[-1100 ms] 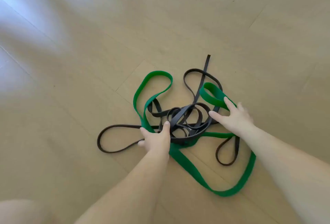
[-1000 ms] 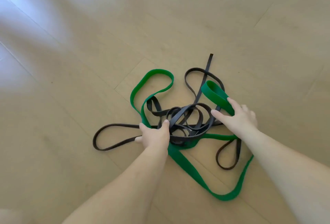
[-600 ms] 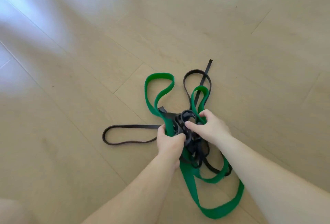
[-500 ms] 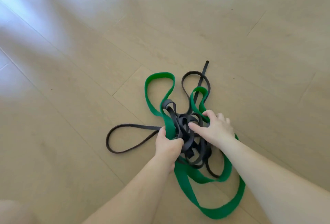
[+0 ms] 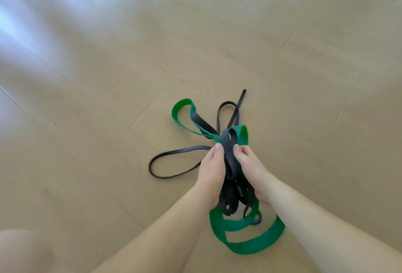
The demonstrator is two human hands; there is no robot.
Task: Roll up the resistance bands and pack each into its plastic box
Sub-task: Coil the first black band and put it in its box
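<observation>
Tangle first: our left hand (image 5: 211,170) and right hand (image 5: 250,168) both grip bunched black band (image 5: 227,153) above wood floor (image 5: 108,98); green band (image 5: 250,247) loops trail on floor. Next we pull colors apart. No boxes seen.

The left hand (image 5: 212,170) and right hand (image 5: 252,170) sit side by side, gripping the bunched narrow band (image 5: 228,153) between them. One of its loops lies on the floor (image 5: 108,98) left of the left hand. Others reach beyond the hands, beside a loop of the wide band (image 5: 250,244). More wide band loops lie nearer, below the hands.
</observation>
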